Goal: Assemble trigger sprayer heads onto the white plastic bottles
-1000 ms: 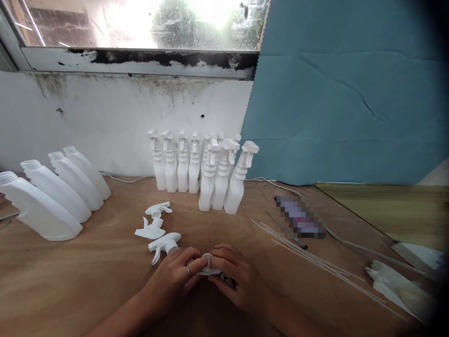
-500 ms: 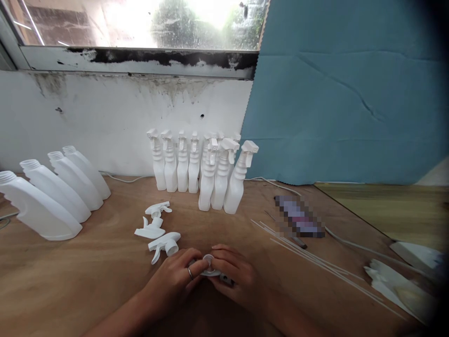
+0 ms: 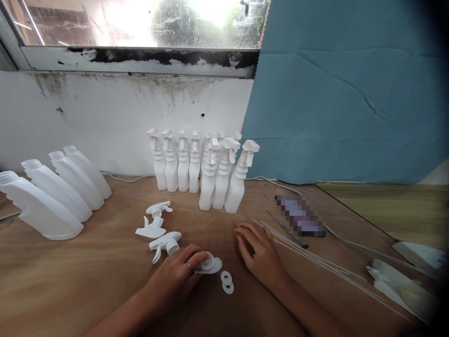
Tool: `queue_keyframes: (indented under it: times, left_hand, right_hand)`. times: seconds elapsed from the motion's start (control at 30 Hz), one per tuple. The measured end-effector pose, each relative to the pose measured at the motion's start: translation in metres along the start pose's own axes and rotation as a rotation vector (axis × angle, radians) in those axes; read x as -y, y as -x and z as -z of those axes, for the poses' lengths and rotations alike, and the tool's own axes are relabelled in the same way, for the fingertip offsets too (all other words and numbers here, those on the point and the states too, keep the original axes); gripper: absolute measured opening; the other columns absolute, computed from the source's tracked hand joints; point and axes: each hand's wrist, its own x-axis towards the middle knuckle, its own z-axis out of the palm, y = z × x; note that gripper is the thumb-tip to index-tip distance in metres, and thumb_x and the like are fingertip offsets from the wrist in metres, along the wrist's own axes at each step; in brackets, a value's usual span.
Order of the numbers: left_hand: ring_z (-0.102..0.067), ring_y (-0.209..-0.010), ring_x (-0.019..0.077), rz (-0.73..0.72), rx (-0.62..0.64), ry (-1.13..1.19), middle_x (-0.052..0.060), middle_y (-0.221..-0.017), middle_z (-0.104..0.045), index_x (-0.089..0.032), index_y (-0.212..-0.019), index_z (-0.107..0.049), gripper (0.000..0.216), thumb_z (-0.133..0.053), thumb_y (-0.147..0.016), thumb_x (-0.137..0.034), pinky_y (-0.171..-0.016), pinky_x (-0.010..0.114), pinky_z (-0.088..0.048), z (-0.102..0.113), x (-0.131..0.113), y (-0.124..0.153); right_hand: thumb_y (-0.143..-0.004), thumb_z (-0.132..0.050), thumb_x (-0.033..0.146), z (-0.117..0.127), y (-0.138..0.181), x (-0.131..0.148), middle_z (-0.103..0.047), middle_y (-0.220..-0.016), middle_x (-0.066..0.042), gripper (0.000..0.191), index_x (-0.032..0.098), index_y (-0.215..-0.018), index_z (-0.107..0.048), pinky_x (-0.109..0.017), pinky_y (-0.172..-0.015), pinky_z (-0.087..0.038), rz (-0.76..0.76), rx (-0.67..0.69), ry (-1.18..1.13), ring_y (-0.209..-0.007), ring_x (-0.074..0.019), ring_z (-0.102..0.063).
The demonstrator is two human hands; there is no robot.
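Observation:
At the near middle of the table my left hand (image 3: 177, 271), with a ring on one finger, is closed round a white trigger sprayer head (image 3: 214, 265). The round collar of the sprayer head faces up. Two flat white ring washers (image 3: 228, 288) lie partly overlapped just right of it. My right hand (image 3: 262, 257) holds nothing; its fingers are apart and reach toward the left ends of several thin white tubes (image 3: 317, 259). Left of my left hand lie three loose trigger sprayer heads (image 3: 164, 242).
Several white bottles with sprayers (image 3: 234, 194) stand grouped by the wall. Open-necked white bottles (image 3: 58, 206) stand in a row at left. At right lie a thin dark tool (image 3: 288, 230), a blurred-out phone-like object (image 3: 301, 217), a cable (image 3: 354, 244) and a white plastic bag (image 3: 393, 283).
My right hand has left the sprayer head and moved right and away from me, opening. The sprayer head stays in my left hand. The two washers now show on the table.

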Motion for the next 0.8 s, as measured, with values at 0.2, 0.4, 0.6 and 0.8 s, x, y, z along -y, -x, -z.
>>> queue_keyframes:
  times: [0.2, 0.4, 0.6, 0.8]
  left_hand:
    - [-0.059, -0.094, 0.016, 0.002, -0.008, 0.036, 0.004, -0.11, -0.059, -0.025, -0.119, -0.045, 0.031, -0.051, -0.091, -0.014, -0.08, 0.027, -0.048, 0.002, -0.001, -0.001]
    - [-0.058, -0.097, 0.0162, 0.018, 0.031, 0.032, 0.003, -0.112, -0.059, -0.026, -0.12, -0.045, 0.033, -0.051, -0.09, -0.013, -0.083, 0.029, -0.047, 0.002, -0.001, -0.001]
    - [-0.057, -0.098, 0.0167, 0.027, 0.037, 0.021, 0.003, -0.112, -0.058, -0.027, -0.12, -0.045, 0.037, -0.054, -0.088, -0.011, -0.084, 0.029, -0.046, 0.001, 0.0, 0.0]
    - [-0.057, -0.097, 0.0168, 0.007, 0.029, 0.027, 0.004, -0.112, -0.058, -0.026, -0.121, -0.045, 0.035, -0.052, -0.089, -0.013, -0.083, 0.029, -0.046, 0.002, 0.0, -0.001]
  right_hand:
    - [-0.09, -0.049, 0.025, 0.004, 0.003, -0.033, -0.054, -0.129, -0.022, 0.033, 0.009, -0.117, -0.058, -0.051, -0.08, -0.039, -0.276, 0.043, 0.524, -0.111, -0.0394, -0.049]
    - [-0.092, -0.045, 0.012, -0.001, 0.003, -0.015, -0.069, -0.097, -0.009, 0.024, 0.017, -0.082, -0.066, -0.039, -0.078, -0.038, 0.018, 0.095, 0.191, -0.094, -0.0251, -0.056]
    - [-0.09, -0.046, 0.012, 0.001, 0.003, 0.02, -0.063, -0.116, -0.01, 0.034, 0.017, -0.122, -0.056, -0.039, -0.09, -0.035, 0.263, 0.192, -0.121, -0.104, -0.0227, -0.054]
    - [-0.084, -0.049, 0.011, 0.003, 0.004, 0.002, -0.065, -0.096, -0.01, 0.016, 0.015, -0.092, -0.063, -0.042, -0.081, -0.033, -0.014, 0.126, 0.054, -0.091, -0.0263, -0.054]
